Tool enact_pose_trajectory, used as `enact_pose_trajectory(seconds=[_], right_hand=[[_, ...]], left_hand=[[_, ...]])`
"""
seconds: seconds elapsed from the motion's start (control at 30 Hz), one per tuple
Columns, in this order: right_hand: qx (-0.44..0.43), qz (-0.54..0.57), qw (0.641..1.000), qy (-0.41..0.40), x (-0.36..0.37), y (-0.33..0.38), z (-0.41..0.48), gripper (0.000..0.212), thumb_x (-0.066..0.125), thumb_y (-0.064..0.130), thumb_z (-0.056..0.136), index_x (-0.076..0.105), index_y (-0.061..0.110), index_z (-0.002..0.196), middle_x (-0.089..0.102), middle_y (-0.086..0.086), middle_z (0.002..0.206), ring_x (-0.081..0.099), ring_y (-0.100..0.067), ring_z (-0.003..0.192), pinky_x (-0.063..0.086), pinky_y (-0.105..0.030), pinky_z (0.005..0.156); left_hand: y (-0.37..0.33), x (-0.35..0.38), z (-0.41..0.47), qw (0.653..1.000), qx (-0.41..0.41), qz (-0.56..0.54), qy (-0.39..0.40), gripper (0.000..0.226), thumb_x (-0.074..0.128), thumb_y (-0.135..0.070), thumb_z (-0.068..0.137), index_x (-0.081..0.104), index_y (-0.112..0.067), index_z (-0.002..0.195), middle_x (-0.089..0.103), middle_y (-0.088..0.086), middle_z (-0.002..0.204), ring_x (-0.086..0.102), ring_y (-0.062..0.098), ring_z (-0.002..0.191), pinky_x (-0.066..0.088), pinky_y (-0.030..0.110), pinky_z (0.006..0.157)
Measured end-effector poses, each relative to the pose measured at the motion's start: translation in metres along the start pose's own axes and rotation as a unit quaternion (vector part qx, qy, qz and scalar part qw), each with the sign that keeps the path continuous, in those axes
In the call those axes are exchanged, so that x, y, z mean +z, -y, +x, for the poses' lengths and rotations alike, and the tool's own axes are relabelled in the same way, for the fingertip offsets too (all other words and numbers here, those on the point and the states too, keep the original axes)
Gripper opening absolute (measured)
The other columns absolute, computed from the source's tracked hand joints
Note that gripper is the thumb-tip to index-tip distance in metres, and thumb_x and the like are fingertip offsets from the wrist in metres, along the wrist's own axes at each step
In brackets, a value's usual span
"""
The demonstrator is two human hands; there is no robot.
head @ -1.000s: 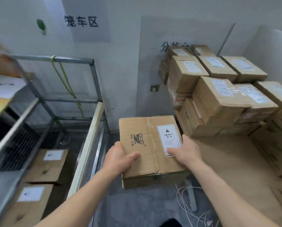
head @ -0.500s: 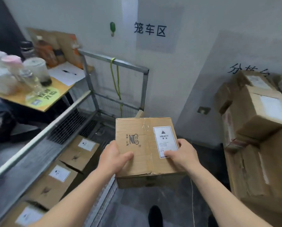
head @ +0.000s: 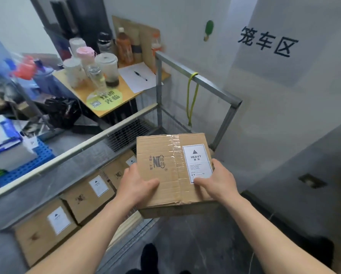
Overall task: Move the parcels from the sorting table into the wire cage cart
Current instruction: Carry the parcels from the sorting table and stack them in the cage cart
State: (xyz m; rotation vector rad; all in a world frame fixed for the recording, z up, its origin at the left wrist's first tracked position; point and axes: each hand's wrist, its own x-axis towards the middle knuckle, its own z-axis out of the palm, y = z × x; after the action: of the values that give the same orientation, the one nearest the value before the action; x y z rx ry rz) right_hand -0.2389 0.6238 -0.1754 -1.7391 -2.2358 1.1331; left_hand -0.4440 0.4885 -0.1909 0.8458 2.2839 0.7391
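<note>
While one parcel (head: 165, 175) is held, cart (head: 215, 86) holds boxes (head: 80, 198).

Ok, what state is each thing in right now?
Brown cardboard parcel with HEAVY label: taped shut, held in the air.
Left hand: grips parcel's left edge.
Right hand: grips parcel's right edge, thumb on label.
Grey wire cage cart: partly loaded.
Cardboard parcels inside cart: lying flat, labels up.
Yellow-green cord: hanging from cart rail.
Black pen: lying on white paper.
</note>
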Motion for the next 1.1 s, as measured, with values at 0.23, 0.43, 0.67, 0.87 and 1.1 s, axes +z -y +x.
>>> enact_pose_trajectory(seconds=[0.23,0.43,0.67,0.87,1.1], right_hand=[[-0.037,-0.059,0.997,0.033,0.027,0.047,0.069,0.08,0.079,0.037,0.068,0.042,0.036,0.138,0.064,0.011,0.127,0.061,-0.023,0.114,0.046,-0.036,0.082],[-0.024,-0.116,0.992,0.052,0.045,0.073,0.132,0.072,0.08,0.043,0.066,0.041,0.03,0.125,0.065,0.007,0.118,0.062,-0.025,0.106,0.047,-0.038,0.077],[0.001,-0.11,0.991,0.077,0.069,0.082,0.19,0.056,0.082,0.037,0.07,0.046,0.025,0.111,0.064,0.005,0.114,0.058,-0.023,0.1,0.04,-0.035,0.073],[0.011,-0.097,0.99,0.106,0.092,0.075,0.255,0.081,0.084,0.034,0.067,0.043,0.022,0.136,0.063,0.002,0.128,0.061,-0.026,0.116,0.045,-0.037,0.084],[0.0,-0.11,0.987,0.121,0.13,0.051,0.348,0.08,0.085,0.037,0.058,0.049,0.022,0.128,0.066,0.0,0.123,0.066,-0.026,0.104,0.054,-0.039,0.084]], left_hand=[[0.029,-0.005,0.072,0.998,-0.055,-0.025,-0.002,0.078,0.082,-0.05,0.058,0.049,-0.023,0.123,0.059,-0.002,0.118,0.056,0.019,0.112,0.053,0.043,0.096],[0.04,-0.007,0.129,0.996,-0.081,-0.033,0.012,0.085,0.084,-0.051,0.056,0.048,-0.021,0.127,0.057,-0.001,0.12,0.056,0.017,0.11,0.053,0.041,0.092],[0.049,-0.009,0.174,0.993,-0.116,-0.035,-0.001,0.088,0.089,-0.043,0.059,0.045,-0.019,0.131,0.056,0.0,0.123,0.056,0.019,0.111,0.052,0.041,0.093],[0.056,0.019,0.216,0.985,-0.172,-0.03,-0.008,0.092,0.091,-0.04,0.059,0.043,-0.017,0.134,0.055,0.001,0.127,0.056,0.019,0.109,0.052,0.035,0.09],[0.066,0.081,0.274,0.97,-0.238,-0.046,0.004,0.099,0.092,-0.033,0.063,0.033,-0.016,0.141,0.049,0.004,0.132,0.057,0.022,0.11,0.054,0.036,0.093]])
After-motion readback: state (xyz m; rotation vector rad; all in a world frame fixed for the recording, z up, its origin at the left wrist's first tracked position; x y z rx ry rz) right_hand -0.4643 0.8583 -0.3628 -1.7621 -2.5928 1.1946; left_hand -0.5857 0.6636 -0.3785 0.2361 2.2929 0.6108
